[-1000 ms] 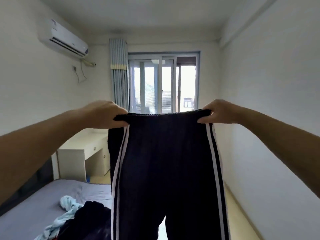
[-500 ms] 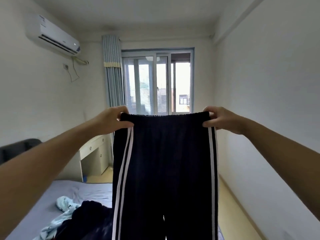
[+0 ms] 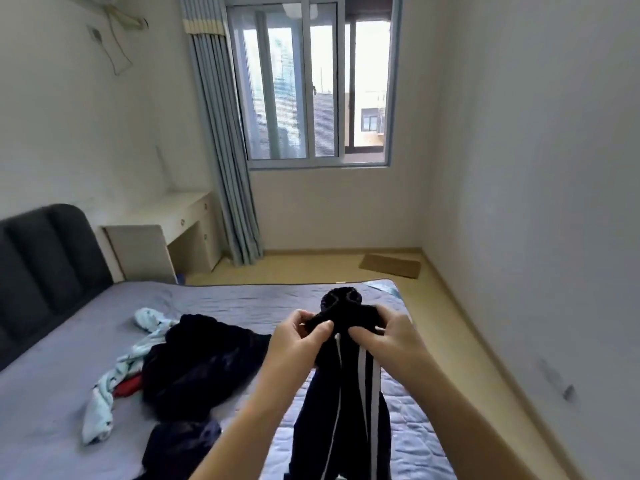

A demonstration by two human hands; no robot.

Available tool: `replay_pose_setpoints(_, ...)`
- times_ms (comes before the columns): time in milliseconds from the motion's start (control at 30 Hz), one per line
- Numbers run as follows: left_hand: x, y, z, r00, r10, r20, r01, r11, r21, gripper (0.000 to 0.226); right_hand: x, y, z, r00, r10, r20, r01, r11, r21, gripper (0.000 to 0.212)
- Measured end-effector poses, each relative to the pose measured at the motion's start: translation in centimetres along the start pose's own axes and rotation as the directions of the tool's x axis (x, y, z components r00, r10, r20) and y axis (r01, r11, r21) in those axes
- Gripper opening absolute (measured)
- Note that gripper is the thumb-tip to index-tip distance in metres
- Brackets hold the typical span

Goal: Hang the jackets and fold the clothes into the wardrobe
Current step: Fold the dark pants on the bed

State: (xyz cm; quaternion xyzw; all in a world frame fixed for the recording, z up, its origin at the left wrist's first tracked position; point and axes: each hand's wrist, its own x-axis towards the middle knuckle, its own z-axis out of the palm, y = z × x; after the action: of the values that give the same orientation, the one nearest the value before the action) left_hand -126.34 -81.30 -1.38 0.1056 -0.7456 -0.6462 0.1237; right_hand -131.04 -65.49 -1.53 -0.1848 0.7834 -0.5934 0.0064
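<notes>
Dark navy track pants [image 3: 346,403] with white side stripes hang folded lengthwise over the bed [image 3: 242,303]. My left hand [image 3: 298,341] and my right hand [image 3: 391,341] pinch the bunched waistband close together at chest height. A heap of dark clothes [image 3: 201,365] lies on the bed to the left, with a light blue garment [image 3: 114,375] and a bit of red cloth [image 3: 126,388] under it. No wardrobe is in view.
A dark padded headboard [image 3: 41,265] stands at the left. A white desk [image 3: 166,233] and a blue curtain [image 3: 225,161] are beyond the bed, under the window [image 3: 311,84]. A brown mat [image 3: 389,265] lies on the floor by the right wall.
My hands have come together and dropped, doubling the pants that were stretched wide by the waistband. The view has tilted down toward the bed.
</notes>
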Motion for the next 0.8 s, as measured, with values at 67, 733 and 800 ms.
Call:
replay_pose_setpoints(67, -1.2, -0.8, 0.3, 0.999, 0.018, -0.05, -0.017, 0.999, 0.031, 0.008, -1.3, 0.7, 0.9, 0.998, -0.069, -0.006, 0.068, 0.99, -0.125, 0.018)
replay_pose_setpoints(733, -1.0, -3.2, -4.8, 0.837, 0.481, 0.262, -0.547, 0.718, 0.43, 0.033, -4.3, 1.6, -0.3, 0.991, -0.131, 0.029, 0.133, 0.985, -0.11, 0.018)
replay_pose_setpoints(800, -0.6, -2.8, -5.7, 0.785, 0.531, 0.319, -0.619, 0.655, 0.434, 0.043, -3.8, 0.8, -1.3, 0.989, -0.149, 0.005, 0.149, 0.988, -0.048, 0.022)
